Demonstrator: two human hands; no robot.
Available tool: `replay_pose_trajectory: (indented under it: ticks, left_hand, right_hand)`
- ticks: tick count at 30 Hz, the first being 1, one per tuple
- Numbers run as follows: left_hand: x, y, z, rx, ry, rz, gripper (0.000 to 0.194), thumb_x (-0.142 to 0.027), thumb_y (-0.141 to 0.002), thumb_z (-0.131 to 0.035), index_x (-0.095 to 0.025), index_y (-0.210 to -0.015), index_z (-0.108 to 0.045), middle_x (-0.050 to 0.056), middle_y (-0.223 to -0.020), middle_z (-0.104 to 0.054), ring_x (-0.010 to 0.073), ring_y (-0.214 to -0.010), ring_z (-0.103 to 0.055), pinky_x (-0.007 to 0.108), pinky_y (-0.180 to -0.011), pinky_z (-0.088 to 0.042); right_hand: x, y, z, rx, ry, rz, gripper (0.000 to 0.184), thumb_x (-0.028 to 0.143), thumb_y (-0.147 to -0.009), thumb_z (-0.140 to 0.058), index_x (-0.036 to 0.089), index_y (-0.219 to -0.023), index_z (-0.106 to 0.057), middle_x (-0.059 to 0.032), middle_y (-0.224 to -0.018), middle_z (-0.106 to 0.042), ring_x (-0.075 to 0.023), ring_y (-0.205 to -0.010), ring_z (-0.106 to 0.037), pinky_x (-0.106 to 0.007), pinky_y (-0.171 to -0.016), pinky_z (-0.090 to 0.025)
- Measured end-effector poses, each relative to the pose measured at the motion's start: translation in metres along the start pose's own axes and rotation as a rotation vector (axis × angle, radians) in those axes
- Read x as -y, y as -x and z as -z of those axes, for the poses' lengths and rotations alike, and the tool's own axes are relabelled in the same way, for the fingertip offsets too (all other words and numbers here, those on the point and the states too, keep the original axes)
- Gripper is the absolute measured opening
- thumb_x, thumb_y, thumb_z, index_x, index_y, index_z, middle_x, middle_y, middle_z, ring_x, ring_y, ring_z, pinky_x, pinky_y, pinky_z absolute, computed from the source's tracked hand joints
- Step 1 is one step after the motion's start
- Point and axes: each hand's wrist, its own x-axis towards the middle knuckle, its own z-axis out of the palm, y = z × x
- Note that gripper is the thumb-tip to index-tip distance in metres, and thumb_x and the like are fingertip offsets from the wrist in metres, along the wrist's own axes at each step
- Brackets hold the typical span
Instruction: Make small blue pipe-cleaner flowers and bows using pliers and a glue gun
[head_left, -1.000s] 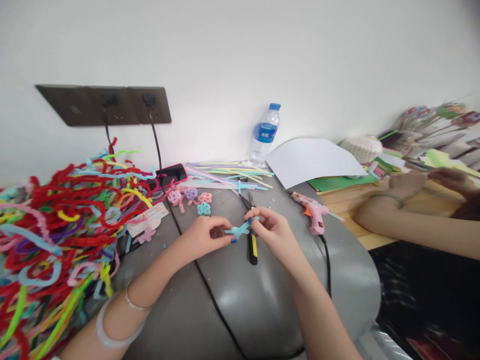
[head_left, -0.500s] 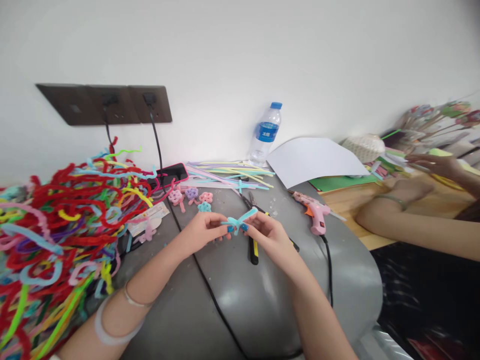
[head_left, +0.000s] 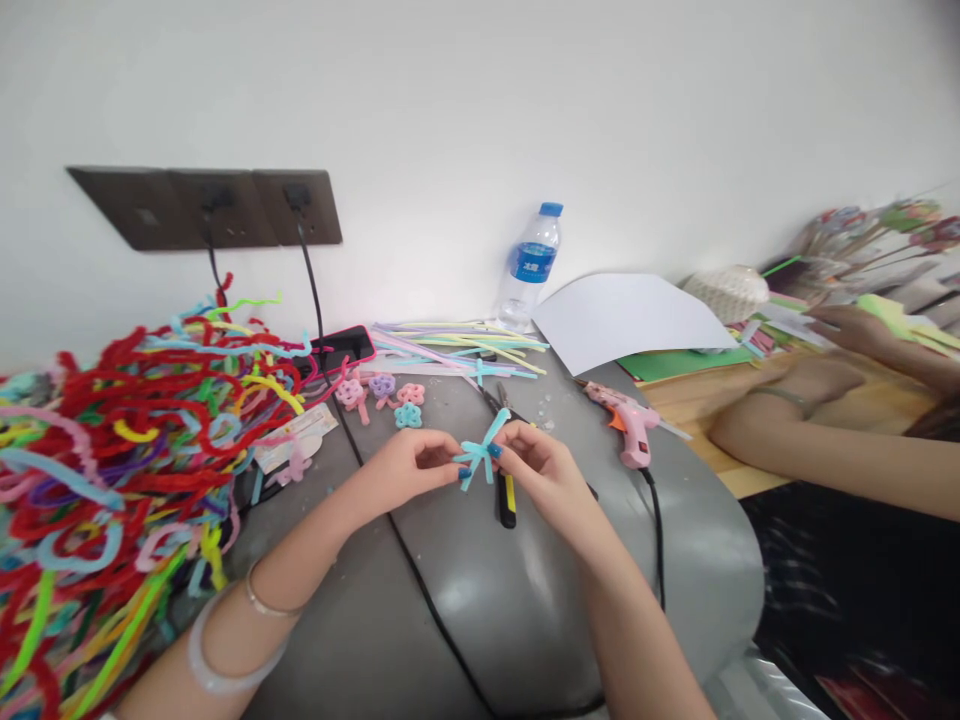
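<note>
Between my two hands, above the grey table (head_left: 525, 590), is a light blue pipe cleaner piece (head_left: 481, 450) with several short arms spreading from its middle. My left hand (head_left: 424, 465) pinches its left side between thumb and forefinger. From the right, my right hand (head_left: 536, 462) pinches it too, with the thumb near its centre. Yellow-and-black pliers (head_left: 508, 500) lie partly hidden behind my right hand. Just beyond my left hand sit a small blue pipe cleaner flower (head_left: 409, 415) and several pink and purple ones (head_left: 351, 393).
A tangled heap of coloured pipe cleaners (head_left: 150, 430) fills the left. Straight pipe cleaners (head_left: 457, 345), a phone (head_left: 349, 348) and a water bottle (head_left: 534, 265) are at the back. A pink glue gun (head_left: 634, 430) lies right; a black cable (head_left: 420, 580) crosses the table. Another person's arm (head_left: 840, 445) reaches in.
The blue pipe cleaner piece has turned in my fingers, its arms now spread apart like a star. My hands have shifted slightly, uncovering the small blue flower.
</note>
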Motion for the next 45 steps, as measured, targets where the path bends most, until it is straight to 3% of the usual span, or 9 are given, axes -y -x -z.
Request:
replay_pose_trajectory:
  ticks: [4, 10, 16, 23, 29, 33, 41, 45]
  left_hand:
    - [0.000, 0.000, -0.001, 0.009, -0.030, 0.009, 0.020, -0.034, -0.079, -0.064, -0.014, -0.077, -0.062, -0.004, -0.063, -0.050, 0.0095, -0.059, -0.043, 0.021, -0.055, -0.033]
    - [-0.002, 0.002, 0.000, -0.022, -0.044, 0.002, 0.018, -0.033, -0.079, -0.064, -0.015, -0.076, -0.062, -0.005, -0.063, -0.050, 0.0093, -0.059, -0.043, 0.020, -0.055, -0.033]
    - [-0.003, 0.003, -0.004, -0.083, -0.142, -0.068, 0.008, -0.023, -0.076, -0.065, -0.016, -0.076, -0.063, -0.004, -0.065, -0.055, 0.0099, -0.062, -0.048, 0.021, -0.057, -0.036]
    - [0.002, 0.001, -0.006, -0.152, -0.197, -0.117, 0.008, -0.022, -0.080, -0.061, -0.016, -0.077, -0.066, -0.003, -0.068, -0.060, 0.0106, -0.063, -0.051, 0.021, -0.058, -0.039]
    - [0.001, 0.001, -0.005, -0.146, -0.220, -0.157, 0.008, -0.022, -0.082, -0.061, -0.017, -0.079, -0.067, -0.003, -0.070, -0.064, 0.0102, -0.063, -0.053, 0.020, -0.057, -0.039]
    - [0.000, 0.002, -0.006, -0.164, -0.308, -0.253, 0.009, -0.019, -0.085, -0.061, -0.018, -0.078, -0.066, -0.003, -0.069, -0.064, 0.0096, -0.062, -0.055, 0.019, -0.057, -0.040]
    - [0.002, 0.006, -0.006, -0.255, -0.573, -0.610, 0.017, -0.018, -0.094, -0.050, -0.019, -0.090, -0.067, 0.005, -0.084, -0.068, 0.0139, -0.080, -0.063, 0.024, -0.074, -0.048]
    - [0.001, 0.007, -0.003, -0.275, -0.729, -0.702, 0.019, -0.017, -0.095, -0.048, -0.019, -0.090, -0.066, 0.005, -0.083, -0.067, 0.0152, -0.081, -0.062, 0.026, -0.075, -0.047]
  right_hand:
    - [-0.003, 0.001, -0.003, 0.027, -0.006, -0.017, 0.019, 0.037, -0.082, -0.067, 0.020, -0.087, -0.061, -0.0004, -0.074, -0.060, -0.0147, -0.067, -0.054, -0.026, -0.061, -0.042]
    - [-0.005, 0.000, -0.006, -0.007, 0.069, -0.021, 0.021, 0.038, -0.078, -0.067, 0.019, -0.078, -0.059, 0.0011, -0.069, -0.055, -0.0140, -0.062, -0.051, -0.025, -0.058, -0.039]
    - [-0.004, -0.002, -0.011, -0.111, 0.072, -0.012, 0.026, 0.042, -0.075, -0.070, 0.019, -0.076, -0.056, 0.0028, -0.064, -0.051, -0.0122, -0.056, -0.046, -0.024, -0.053, -0.037]
    - [-0.003, -0.001, -0.011, -0.077, 0.006, -0.034, 0.032, 0.047, -0.073, -0.072, 0.019, -0.080, -0.057, -0.0005, -0.073, -0.056, -0.0132, -0.061, -0.049, -0.024, -0.054, -0.042]
    - [-0.006, 0.000, -0.013, -0.101, 0.026, -0.011, 0.028, 0.042, -0.077, -0.070, 0.019, -0.072, -0.056, 0.0027, -0.065, -0.048, -0.0106, -0.056, -0.043, -0.023, -0.051, -0.035]
    - [-0.008, 0.000, -0.013, -0.127, 0.050, -0.013, 0.027, 0.041, -0.079, -0.068, 0.019, -0.072, -0.055, 0.0030, -0.064, -0.047, -0.0111, -0.056, -0.042, -0.022, -0.051, -0.033]
    - [-0.001, 0.001, -0.013, -0.115, 0.068, -0.052, 0.039, 0.053, -0.076, -0.069, 0.020, -0.069, -0.049, 0.0046, -0.061, -0.042, -0.0110, -0.053, -0.040, -0.023, -0.050, -0.029]
    - [0.006, 0.002, -0.013, -0.097, 0.060, -0.084, 0.044, 0.059, -0.074, -0.069, 0.020, -0.068, -0.049, 0.0049, -0.059, -0.041, -0.0107, -0.051, -0.039, -0.023, -0.048, -0.029]
